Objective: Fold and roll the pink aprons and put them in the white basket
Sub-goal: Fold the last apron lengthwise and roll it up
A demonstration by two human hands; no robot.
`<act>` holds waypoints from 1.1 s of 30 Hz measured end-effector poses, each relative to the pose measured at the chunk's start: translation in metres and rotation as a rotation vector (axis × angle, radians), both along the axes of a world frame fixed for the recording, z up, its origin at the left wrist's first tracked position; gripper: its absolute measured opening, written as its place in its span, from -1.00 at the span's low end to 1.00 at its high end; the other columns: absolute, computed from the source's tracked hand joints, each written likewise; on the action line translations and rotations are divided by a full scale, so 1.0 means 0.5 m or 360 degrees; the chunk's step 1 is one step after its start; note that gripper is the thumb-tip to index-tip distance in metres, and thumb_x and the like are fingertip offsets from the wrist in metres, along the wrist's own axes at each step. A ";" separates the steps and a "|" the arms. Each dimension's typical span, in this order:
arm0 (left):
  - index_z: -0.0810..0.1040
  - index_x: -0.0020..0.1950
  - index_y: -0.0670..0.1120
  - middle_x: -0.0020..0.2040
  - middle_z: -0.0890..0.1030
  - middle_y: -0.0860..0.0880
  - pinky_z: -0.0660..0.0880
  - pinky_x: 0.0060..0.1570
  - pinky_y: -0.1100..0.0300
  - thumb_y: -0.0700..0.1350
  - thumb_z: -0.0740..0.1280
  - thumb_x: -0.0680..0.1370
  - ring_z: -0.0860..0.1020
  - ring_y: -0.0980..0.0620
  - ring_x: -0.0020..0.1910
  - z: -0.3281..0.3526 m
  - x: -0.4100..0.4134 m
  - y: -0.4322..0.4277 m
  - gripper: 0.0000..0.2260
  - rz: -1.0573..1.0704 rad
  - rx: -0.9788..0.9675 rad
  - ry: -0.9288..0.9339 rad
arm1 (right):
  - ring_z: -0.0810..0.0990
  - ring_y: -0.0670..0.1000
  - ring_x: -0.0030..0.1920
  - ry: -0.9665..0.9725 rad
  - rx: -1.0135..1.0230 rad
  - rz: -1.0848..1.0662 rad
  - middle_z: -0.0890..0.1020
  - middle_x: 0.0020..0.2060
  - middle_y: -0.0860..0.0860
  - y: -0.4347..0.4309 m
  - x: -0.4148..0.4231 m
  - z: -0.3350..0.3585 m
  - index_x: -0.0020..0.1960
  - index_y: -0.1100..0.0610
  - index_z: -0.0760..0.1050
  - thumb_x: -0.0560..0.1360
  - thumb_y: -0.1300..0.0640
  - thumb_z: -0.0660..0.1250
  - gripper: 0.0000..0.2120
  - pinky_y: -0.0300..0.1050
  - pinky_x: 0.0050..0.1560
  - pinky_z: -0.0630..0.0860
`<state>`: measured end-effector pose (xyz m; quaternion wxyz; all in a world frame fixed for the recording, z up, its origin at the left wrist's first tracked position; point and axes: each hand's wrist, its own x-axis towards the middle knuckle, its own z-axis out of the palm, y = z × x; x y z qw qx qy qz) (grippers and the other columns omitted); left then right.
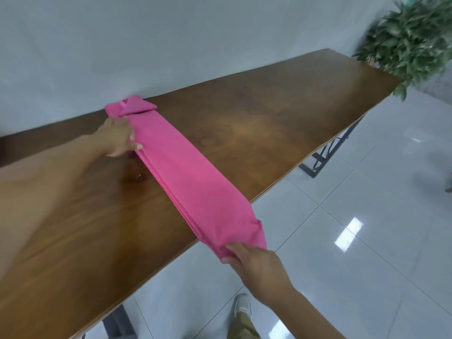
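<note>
A pink apron (186,172), folded into a long narrow strip, lies across the brown wooden table (281,113) from the far edge by the wall to the near edge. My left hand (117,138) grips the strip's left side near its far end, where a small flap is folded over. My right hand (254,260) pinches the near end, which hangs just past the table's front edge. No white basket is in view.
A leafy green plant (413,40) stands beyond the table's right end. The floor (367,216) is glossy white tile. Black metal table legs (325,155) show under the right end, and my shoe (243,307) is below the near edge.
</note>
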<state>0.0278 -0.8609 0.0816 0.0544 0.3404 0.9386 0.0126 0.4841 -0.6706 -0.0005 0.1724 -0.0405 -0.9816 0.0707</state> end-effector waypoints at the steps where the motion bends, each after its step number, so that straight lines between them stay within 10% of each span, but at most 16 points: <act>1: 0.59 0.06 -0.08 0.27 0.51 -0.23 0.33 0.36 -0.25 0.19 0.38 0.55 0.36 -0.32 0.35 -0.018 0.002 -0.011 -0.66 0.0060 -0.0096 0.0018 | 0.44 -0.10 -0.52 -0.0062 -0.0037 0.0020 0.55 -0.40 -0.17 -0.007 0.004 -0.011 -0.01 -0.07 0.53 0.61 -0.17 0.13 -0.74 -0.22 -0.59 0.25; 14: 0.27 0.57 -0.07 0.64 0.10 -0.16 0.08 0.55 -0.25 0.25 0.26 0.61 0.04 -0.22 0.61 -0.081 0.280 0.139 -0.37 -0.0161 0.0264 -0.0184 | 0.61 -0.06 -0.07 -0.0495 -0.0642 -0.0278 0.60 -0.06 -0.15 0.063 -0.019 -0.007 0.27 -0.12 0.51 0.63 -0.28 0.06 -0.59 -0.14 -0.06 0.55; 18: 0.11 0.64 0.00 0.67 -0.03 -0.08 -0.03 0.56 -0.18 0.29 0.16 0.63 -0.08 -0.12 0.64 -0.118 0.394 0.200 -0.33 -0.0150 0.0318 -0.0282 | 0.51 -0.11 0.11 -0.0471 -0.0751 -0.0507 0.56 0.00 -0.21 0.139 -0.033 -0.042 0.29 -0.06 0.51 0.66 0.02 0.25 -0.78 -0.14 0.11 0.55; 24: -0.01 0.67 0.07 0.68 -0.09 -0.01 -0.10 0.58 -0.09 0.32 -0.03 0.65 -0.16 -0.04 0.65 -0.162 0.448 0.224 -0.36 0.0013 0.0272 -0.0195 | 0.40 -0.02 0.36 -0.0758 -0.0840 -0.0418 0.49 0.32 -0.03 0.222 -0.086 -0.099 0.48 -0.02 0.34 0.64 0.20 0.28 -0.57 -0.09 0.30 0.46; 33: -0.03 0.67 0.09 0.68 -0.09 0.03 -0.09 0.59 -0.06 0.37 -0.21 0.61 -0.14 0.01 0.64 -0.170 0.460 0.233 -0.32 0.0074 0.0133 -0.0036 | 0.54 -0.02 -0.10 -0.0942 -0.0699 -0.0224 0.51 -0.05 -0.01 0.267 -0.098 -0.174 0.05 0.10 0.57 0.65 0.08 0.27 -0.87 -0.16 -0.10 0.49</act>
